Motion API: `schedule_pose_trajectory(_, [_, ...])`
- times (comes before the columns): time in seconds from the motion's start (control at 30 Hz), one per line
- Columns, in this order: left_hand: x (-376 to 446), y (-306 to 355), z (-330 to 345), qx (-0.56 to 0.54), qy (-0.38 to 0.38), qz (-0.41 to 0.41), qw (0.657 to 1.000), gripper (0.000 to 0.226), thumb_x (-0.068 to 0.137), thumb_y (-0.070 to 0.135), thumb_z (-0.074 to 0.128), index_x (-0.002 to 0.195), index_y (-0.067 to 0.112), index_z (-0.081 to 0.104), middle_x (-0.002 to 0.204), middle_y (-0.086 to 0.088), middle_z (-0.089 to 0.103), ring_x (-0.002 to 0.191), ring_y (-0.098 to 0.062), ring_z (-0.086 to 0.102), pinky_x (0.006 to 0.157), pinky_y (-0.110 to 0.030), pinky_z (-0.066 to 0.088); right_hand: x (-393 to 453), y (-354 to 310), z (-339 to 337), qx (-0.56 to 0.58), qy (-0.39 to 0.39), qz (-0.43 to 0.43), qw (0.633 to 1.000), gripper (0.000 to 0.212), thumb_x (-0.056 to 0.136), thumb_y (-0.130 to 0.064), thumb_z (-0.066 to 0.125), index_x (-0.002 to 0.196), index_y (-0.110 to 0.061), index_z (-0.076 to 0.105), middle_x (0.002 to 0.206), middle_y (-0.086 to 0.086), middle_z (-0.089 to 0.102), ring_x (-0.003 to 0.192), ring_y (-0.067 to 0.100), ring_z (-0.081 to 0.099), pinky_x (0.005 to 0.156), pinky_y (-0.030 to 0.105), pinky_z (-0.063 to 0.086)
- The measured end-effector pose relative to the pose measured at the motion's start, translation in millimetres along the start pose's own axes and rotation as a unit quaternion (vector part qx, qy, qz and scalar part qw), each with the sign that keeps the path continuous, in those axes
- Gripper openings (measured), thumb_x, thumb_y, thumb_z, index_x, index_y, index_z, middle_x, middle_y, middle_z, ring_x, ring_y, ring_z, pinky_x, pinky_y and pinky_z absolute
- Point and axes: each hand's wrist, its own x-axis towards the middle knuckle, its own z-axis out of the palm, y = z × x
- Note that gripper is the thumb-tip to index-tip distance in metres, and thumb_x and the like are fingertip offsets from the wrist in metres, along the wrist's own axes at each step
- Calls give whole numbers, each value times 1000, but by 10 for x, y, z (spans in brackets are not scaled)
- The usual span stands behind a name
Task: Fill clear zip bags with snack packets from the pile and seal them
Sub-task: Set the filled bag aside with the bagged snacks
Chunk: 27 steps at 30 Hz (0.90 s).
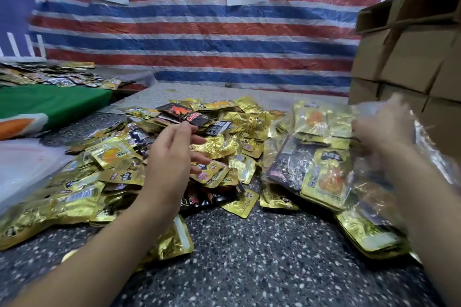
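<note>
While a striped red, white and blue tarpaulin (199, 40) is seen hung as the backdrop with paper signs fixed to it, and plain brown cardboard boxes (409, 57) are stacked at the right, the work itself is laid out on a dark speckled floor (249, 257) of a stone-chip look. The pile of snack packets (154, 157) is spread across the middle and left: flat, crinkled foil pouches, mostly glossy gold with a few black ones among them, overlapped at all angles. To the right of the pile a clear zip bag (321, 157) is lying, thin and wrinkled, its film catching glare, with gold and dark packets already stacked flat inside it. Its mouth appears to be lifted by the right hand (381, 127), which is blurred and seen through film; fingers seem curled into the plastic, though the exact grip cannot be told with certainty. The left hand (174, 154) is held above the pile with fingers spread and relaxed, nothing being gripped. The step in hand is judged to be the gathering of more packets. It would be done best if several pouches were scooped together, squared flat, and slid in parallel with those already inside, while the mouth is kept wide; slippery foil may be expected to fan out if too many are taken at once.
</note>
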Motion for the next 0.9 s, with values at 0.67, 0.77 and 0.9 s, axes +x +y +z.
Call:
schedule_pose_trajectory(0.67, [-25,-82,26,68,-19,-6,997,28,104,32,40,95,19,64,90,-3,68,59,-13,62,48,-22,50,-215,-208,584,-273,-160,-300,900,95,74,-85,-6,154,-38,15,165,0,20,151,31,15,116,64,11])
schedule_pose_trajectory(0.77, [-29,-90,23,74,-16,-2,997,27,104,32,41,94,20,64,87,1,68,58,-11,62,50,-24,51,-232,-262,493,-251,-164,-286,910,82,87,-79,7,155,-33,20,165,3,18,151,30,14,118,63,5])
schedule_pose_trajectory(0.9, [-17,-93,14,86,-14,4,996,27,103,32,42,93,23,64,84,5,68,58,-10,63,52,-26,51,-398,-440,231,-218,-120,-315,916,69,97,-65,24,151,-24,33,161,9,27,150,29,19,118,61,7])
